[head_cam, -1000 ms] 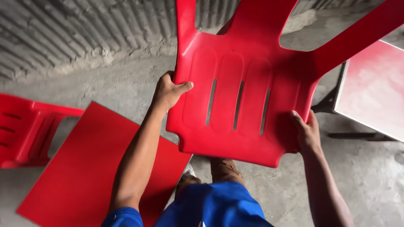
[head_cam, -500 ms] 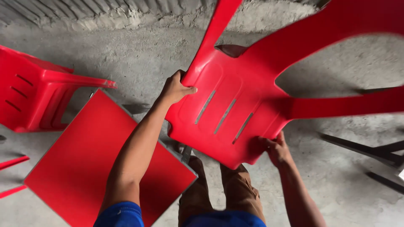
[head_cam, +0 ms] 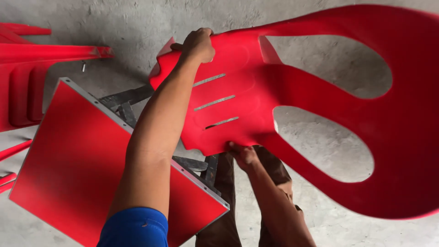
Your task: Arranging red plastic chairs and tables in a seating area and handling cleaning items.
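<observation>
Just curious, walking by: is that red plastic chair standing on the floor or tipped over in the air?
Tipped and held up: the red chair lies sideways, with the left hand and right hand gripping its seat edges.

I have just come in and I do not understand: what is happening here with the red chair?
A person holds a red plastic chair in the air with both hands. The left hand grips the upper edge of the seat, the right hand the lower edge. Below lies a red square tabletop on a grey concrete floor.
</observation>
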